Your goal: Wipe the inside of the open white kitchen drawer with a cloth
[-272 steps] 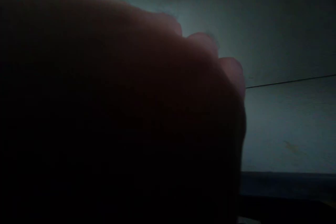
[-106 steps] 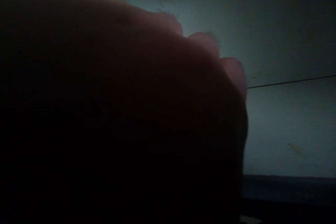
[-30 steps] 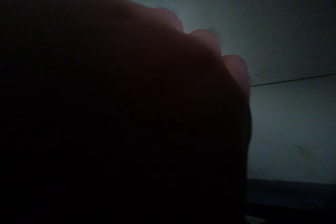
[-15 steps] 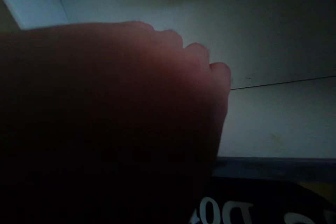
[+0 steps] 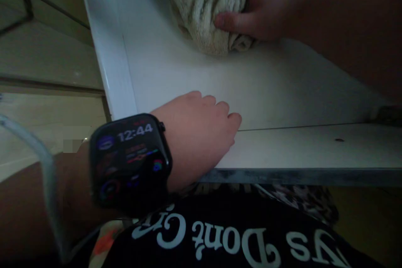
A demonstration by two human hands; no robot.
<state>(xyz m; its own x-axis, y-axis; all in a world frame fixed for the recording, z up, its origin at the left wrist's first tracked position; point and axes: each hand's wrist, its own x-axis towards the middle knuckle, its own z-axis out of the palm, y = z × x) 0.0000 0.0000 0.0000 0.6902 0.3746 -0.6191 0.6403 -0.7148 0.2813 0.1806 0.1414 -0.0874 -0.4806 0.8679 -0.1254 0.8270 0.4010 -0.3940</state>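
In the head view, the left hand (image 5: 197,134), which half a second ago filled much of the frame as a dark shape, now sits lower and smaller with its smartwatch (image 5: 132,163) showing 12:44, while the tan terry cloth (image 5: 197,16), then only an edge at the top, now shows as a full crumpled bundle. It lies towards the far part of a white board surface (image 5: 176,79), the right hand (image 5: 270,4) closed around it, thumb pressed on the near folds and fingers hooked into the top. The left hand is back-up over the near part of the board, knuckles bent and fingers tucked under; whether it grips anything cannot be told. A thin dark seam (image 5: 298,128) crosses the board from beside its fingers to the right, with a small dark spot (image 5: 339,140) just on the near side. A white strip (image 5: 114,71) borders the left end, and a blue-grey front edge (image 5: 282,176) runs along the near side. Beyond the strip, brownish panels (image 5: 47,46) are crossed by dark lines. A pale cable (image 5: 47,176) loops in front of the left forearm. Below the edge are a black shirt (image 5: 226,205) with white lettering and a patterned fabric (image 5: 306,199). The light is dim, the right side darkest.
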